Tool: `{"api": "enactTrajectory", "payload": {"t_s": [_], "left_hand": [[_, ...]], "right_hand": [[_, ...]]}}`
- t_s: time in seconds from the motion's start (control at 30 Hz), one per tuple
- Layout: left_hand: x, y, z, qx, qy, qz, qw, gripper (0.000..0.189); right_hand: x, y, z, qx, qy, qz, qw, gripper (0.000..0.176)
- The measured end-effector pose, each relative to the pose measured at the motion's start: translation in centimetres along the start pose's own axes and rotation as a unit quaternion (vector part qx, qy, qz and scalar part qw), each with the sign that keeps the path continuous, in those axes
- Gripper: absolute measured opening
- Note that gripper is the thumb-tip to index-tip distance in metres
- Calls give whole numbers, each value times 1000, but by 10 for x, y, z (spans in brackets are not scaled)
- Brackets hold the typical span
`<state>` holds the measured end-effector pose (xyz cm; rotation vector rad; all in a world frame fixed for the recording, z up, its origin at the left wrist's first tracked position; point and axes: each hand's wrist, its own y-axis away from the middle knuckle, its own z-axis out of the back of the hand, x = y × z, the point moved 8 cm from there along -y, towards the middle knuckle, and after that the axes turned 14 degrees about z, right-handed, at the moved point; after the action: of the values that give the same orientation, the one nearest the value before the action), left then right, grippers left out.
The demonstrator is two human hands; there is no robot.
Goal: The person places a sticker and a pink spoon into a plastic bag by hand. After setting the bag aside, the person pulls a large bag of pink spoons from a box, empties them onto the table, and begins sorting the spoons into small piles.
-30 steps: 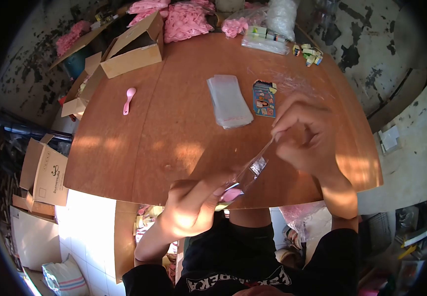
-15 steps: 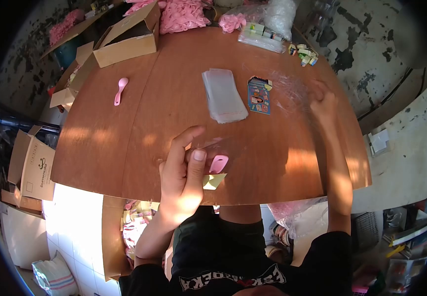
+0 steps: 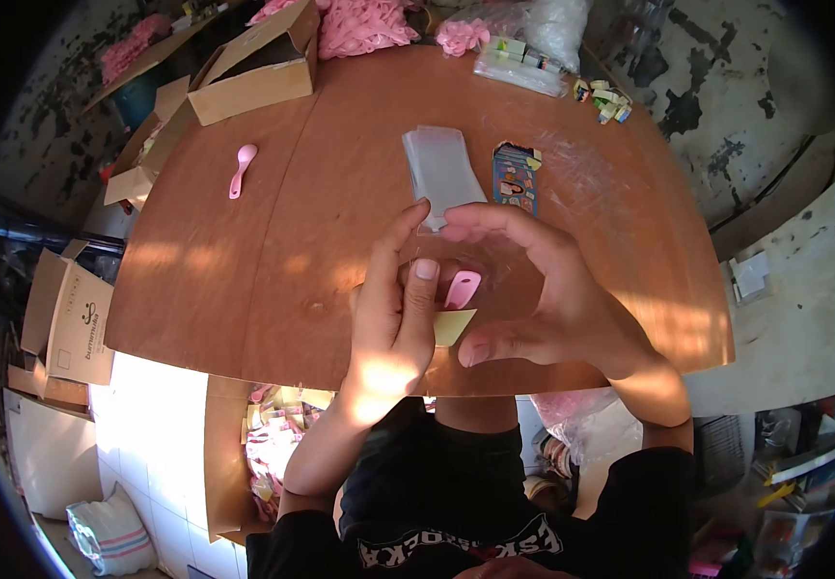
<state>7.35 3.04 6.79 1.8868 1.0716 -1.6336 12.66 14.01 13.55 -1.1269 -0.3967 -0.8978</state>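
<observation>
My left hand (image 3: pixel 390 314) is closed round a clear plastic packet that holds a pink spoon (image 3: pixel 463 289) and a yellowish card (image 3: pixel 453 327). The packet's outline is hard to see. Just right of it, my right hand (image 3: pixel 554 289) has its fingers spread, the fingertips near the packet's top and the thumb near the card. Beyond the hands lie a stack of clear bags (image 3: pixel 443 166) and a blue printed card stack (image 3: pixel 515 181). Another pink spoon (image 3: pixel 243 172) lies alone on the left of the table.
On the brown table (image 3: pixel 186 318), an open carton (image 3: pixel 255 94) and pink items (image 3: pixel 364 29) stand at the back. Small boxes (image 3: pixel 606 101) lie back right, near loose clear film (image 3: pixel 586 169). Below the front edge is a box of packets (image 3: pixel 277 434).
My right hand has come in from the right side, by the clear film, to the packet. My left hand still holds the packet, now slightly farther right.
</observation>
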Motion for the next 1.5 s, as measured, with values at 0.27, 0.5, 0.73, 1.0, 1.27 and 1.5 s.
{"api": "enactTrajectory", "payload": {"t_s": [0.27, 0.5, 0.73, 1.0, 1.27, 1.5], "left_hand": [[0, 1, 0, 21, -22, -32, 999, 57], [-11, 3, 22, -52, -74, -106, 990, 73], [-3, -17, 1, 7, -231, -85, 969, 71], [24, -12, -2, 78, -7, 86, 993, 51], [38, -3, -4, 89, 4, 90, 992, 47], [41, -7, 23, 14, 39, 103, 994, 20]], "right_hand": [[4, -10, 18, -25, 20, -17, 999, 18], [13, -15, 54, -180, 79, 110, 974, 9], [-19, -9, 35, -150, 13, -20, 988, 13], [-38, 11, 32, -170, -176, -113, 963, 31], [-62, 55, 8, -148, -145, -157, 966, 22], [-70, 62, -3, -142, -157, -197, 957, 21]]}}
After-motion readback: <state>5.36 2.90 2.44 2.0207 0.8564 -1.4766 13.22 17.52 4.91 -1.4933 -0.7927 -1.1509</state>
